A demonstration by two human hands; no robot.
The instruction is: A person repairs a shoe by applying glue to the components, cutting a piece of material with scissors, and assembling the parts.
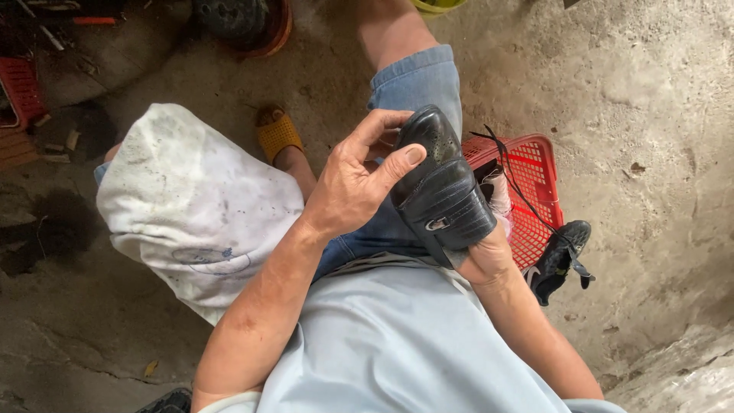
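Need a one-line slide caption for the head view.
Seated person's right hand inside a black buckled shoe, left hand gripping its toe, red basket beside.

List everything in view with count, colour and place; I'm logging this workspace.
Buckled shoe: one, black, held over the lap.
Basket: one, red plastic, on the floor at right.
Sports shoe: one, black, beside the basket.
Cloth: one, dirty white, over the left knee.
Sandal: one, yellow, on the foot.
Floor: grey concrete.
Left hand: grips the shoe's toe.
Right hand: inside the shoe's opening.
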